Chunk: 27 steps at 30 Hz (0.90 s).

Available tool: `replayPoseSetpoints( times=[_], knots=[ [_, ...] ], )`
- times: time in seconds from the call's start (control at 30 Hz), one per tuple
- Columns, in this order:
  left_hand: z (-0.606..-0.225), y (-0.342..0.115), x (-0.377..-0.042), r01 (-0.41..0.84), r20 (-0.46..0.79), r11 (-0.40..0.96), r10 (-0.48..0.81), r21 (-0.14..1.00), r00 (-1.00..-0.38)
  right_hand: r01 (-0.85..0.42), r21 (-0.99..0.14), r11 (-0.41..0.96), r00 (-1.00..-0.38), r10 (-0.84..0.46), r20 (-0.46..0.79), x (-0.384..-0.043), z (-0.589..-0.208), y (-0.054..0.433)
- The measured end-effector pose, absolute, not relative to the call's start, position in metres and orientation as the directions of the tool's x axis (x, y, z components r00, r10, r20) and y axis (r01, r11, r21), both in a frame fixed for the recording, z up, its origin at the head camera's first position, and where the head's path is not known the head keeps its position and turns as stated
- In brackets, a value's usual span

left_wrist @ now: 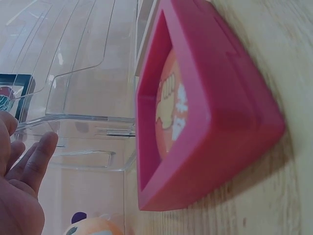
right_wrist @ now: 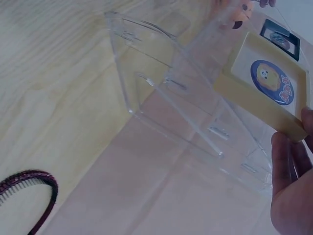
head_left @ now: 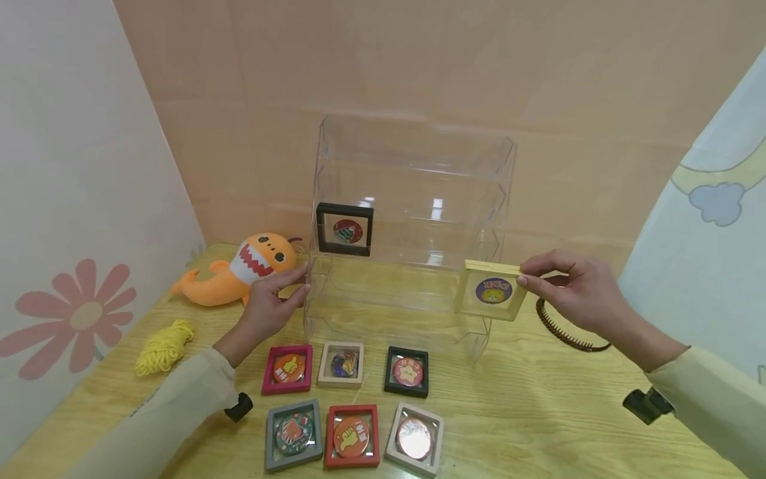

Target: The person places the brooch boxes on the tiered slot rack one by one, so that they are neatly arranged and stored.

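Centre right of the head view, the right hand (head_left: 577, 289) pinches a yellow frame (head_left: 493, 291) by its upper corner, fingers nearly closed, before the clear rack (head_left: 413, 229). Centre left, the left hand (head_left: 267, 307), fingers slightly parted, meets the rack's edge; whether it grips is unclear.

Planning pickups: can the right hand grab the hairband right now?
Probably not: the right hand pinches the yellow frame. Otherwise the way looks free; the hairband lies nearby on the table.

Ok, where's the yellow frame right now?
In the head view, the yellow frame is right of centre, pinched by the right hand at the clear rack's right end.
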State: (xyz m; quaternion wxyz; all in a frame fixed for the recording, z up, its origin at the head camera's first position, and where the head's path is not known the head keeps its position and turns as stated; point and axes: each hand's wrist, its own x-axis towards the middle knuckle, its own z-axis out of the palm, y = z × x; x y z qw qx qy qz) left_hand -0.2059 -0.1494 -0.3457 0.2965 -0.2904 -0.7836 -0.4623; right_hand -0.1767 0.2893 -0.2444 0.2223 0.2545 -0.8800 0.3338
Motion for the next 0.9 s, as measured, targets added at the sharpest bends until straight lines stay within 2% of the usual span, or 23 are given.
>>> replayPoseSetpoints(
  times=[0.3,0.57,0.9],
  knots=[
    [-0.369,-0.155,-0.23,0.741,0.749,0.403,0.177,0.537,-0.639,-0.599,-0.524,0.605,-0.766,-0.243,0.595,-0.198,-0.223,0.262],
    [-0.373,-0.157,-0.231,0.733,0.74,0.389,0.168,0.558,-0.652,-0.627,-0.552,0.549,-0.741,-0.203,0.64,-0.22,-0.21,0.234],
    [-0.373,-0.16,-0.229,0.723,0.735,0.411,0.165,0.555,-0.658,-0.606,-0.562,0.563,-0.751,-0.173,0.637,-0.247,-0.208,0.216]
  ],
)
